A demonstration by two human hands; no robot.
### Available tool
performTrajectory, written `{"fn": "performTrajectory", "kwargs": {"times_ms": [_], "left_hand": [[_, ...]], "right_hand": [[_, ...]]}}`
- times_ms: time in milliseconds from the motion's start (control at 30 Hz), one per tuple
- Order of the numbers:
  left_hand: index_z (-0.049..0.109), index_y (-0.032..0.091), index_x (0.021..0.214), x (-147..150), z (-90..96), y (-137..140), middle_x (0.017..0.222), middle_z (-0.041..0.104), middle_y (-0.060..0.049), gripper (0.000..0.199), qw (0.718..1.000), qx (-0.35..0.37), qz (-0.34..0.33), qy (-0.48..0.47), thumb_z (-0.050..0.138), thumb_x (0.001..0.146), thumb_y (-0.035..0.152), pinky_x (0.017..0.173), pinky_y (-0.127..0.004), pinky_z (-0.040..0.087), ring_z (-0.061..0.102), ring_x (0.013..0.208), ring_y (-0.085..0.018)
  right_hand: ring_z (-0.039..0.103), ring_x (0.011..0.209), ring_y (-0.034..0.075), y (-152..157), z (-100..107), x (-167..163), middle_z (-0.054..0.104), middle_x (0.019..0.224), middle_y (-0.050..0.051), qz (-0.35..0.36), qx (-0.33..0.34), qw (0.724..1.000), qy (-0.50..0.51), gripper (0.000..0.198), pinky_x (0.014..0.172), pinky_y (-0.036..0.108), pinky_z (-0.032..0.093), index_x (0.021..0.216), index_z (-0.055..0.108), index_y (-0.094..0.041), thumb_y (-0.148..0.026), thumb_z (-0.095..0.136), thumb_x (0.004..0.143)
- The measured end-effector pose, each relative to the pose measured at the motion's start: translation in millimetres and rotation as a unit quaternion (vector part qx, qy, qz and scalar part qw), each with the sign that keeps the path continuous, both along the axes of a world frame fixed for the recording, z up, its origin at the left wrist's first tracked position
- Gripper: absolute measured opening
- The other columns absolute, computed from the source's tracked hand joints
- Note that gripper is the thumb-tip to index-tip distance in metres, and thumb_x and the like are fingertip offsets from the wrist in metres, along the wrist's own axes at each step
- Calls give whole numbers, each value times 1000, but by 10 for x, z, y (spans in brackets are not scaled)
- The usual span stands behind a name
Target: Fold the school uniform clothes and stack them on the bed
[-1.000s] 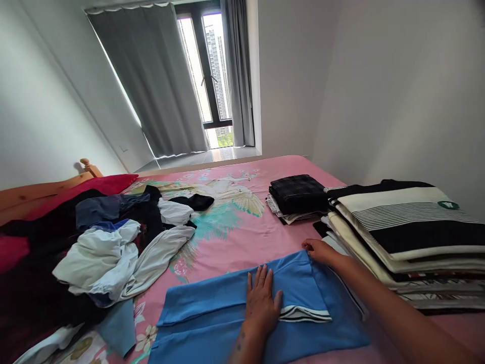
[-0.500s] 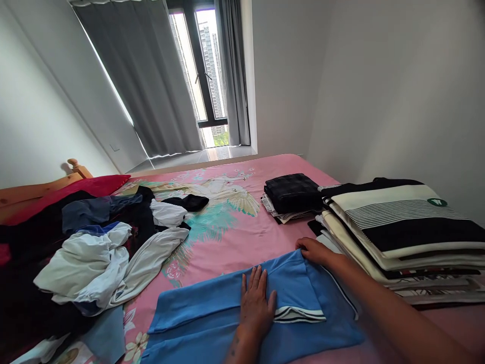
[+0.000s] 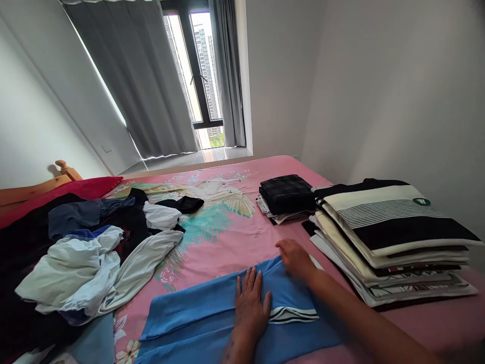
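A blue shirt [image 3: 193, 313] lies partly folded on the bed, with a white-and-black striped trim [image 3: 293, 315] across its folded sleeve. My left hand [image 3: 250, 303] rests flat on the shirt, fingers stretched out and pressing the cloth. At the shirt's far edge, right of the left hand, my right hand [image 3: 297, 260] has its fingers curled in on the cloth, slightly blurred. A bit of pale trim shows just behind that hand. My right forearm covers part of the shirt's right end.
To the right stands a tall stack of folded clothes [image 3: 394, 222], topped by a black-and-cream striped one. Beside it is a smaller pile with black checked cloth [image 3: 286, 192]. Loose white clothes [image 3: 83, 268] and dark ones heap up at left. All lie on a pink flowered bedsheet [image 3: 235, 242].
My right hand has shifted left along the shirt's far edge, bringing its right end inward. The left hand stays pressed on the cloth. The view has turned slightly right.
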State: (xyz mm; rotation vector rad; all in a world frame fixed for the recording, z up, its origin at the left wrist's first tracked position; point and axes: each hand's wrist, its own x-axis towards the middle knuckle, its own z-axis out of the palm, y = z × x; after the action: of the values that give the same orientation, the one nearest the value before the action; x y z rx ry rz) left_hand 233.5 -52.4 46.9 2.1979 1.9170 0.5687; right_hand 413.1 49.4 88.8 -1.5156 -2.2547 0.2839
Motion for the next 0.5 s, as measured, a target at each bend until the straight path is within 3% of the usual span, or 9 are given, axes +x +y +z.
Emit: {"fn": "performTrajectory", "kwargs": {"times_ms": [67, 100, 133, 200, 300, 500], "left_hand": [[36, 25, 138, 1, -13, 7, 147, 33, -1, 52, 1000, 3, 0, 2, 38, 88, 41, 115, -49, 13, 24, 138, -21], [37, 25, 138, 2, -17, 9, 147, 33, -1, 52, 1000, 5, 1, 3, 37, 89, 41, 115, -49, 13, 25, 137, -21], [37, 25, 138, 3, -20, 10, 147, 33, -1, 51, 1000, 6, 2, 4, 37, 89, 41, 115, -49, 13, 25, 137, -21], [37, 25, 138, 4, -24, 11, 147, 33, -1, 52, 1000, 5, 4, 7, 37, 89, 42, 115, -49, 12, 24, 138, -21], [35, 26, 139, 0, -29, 12, 148, 31, -1, 54, 1000, 1, 8, 13, 39, 88, 44, 115, -51, 10, 22, 138, -22], [35, 27, 139, -3, -56, 21, 148, 30, -3, 55, 999, 7, 24, 30, 40, 87, 45, 114, -53, 7, 21, 139, -24]], "right_hand": [[47, 118, 18, -274, -59, -243, 57, 125, 8, 97, -3, 995, -13, 38, 104, 33, 29, 120, 55, -19, -25, 31, 91], [42, 124, 21, -380, -114, -322, 53, 131, 9, 112, -16, 993, -34, 41, 108, 39, 23, 125, 52, -18, -30, 31, 92], [35, 130, 24, -453, -177, -362, 47, 137, 11, 100, -38, 992, -59, 46, 110, 46, 17, 130, 48, -15, -35, 33, 91], [22, 136, 30, -491, -300, -338, 33, 145, 17, 3, -89, 990, -110, 61, 110, 54, 7, 137, 38, -7, -44, 36, 89], [12, 139, 31, -384, -413, -168, 19, 149, 20, -126, -122, 974, -143, 78, 111, 52, 3, 141, 26, 0, -54, 35, 86], [8, 140, 29, -339, -444, -96, 16, 150, 17, -144, -107, 974, -138, 79, 112, 49, -2, 143, 21, -2, -57, 29, 86]]}}
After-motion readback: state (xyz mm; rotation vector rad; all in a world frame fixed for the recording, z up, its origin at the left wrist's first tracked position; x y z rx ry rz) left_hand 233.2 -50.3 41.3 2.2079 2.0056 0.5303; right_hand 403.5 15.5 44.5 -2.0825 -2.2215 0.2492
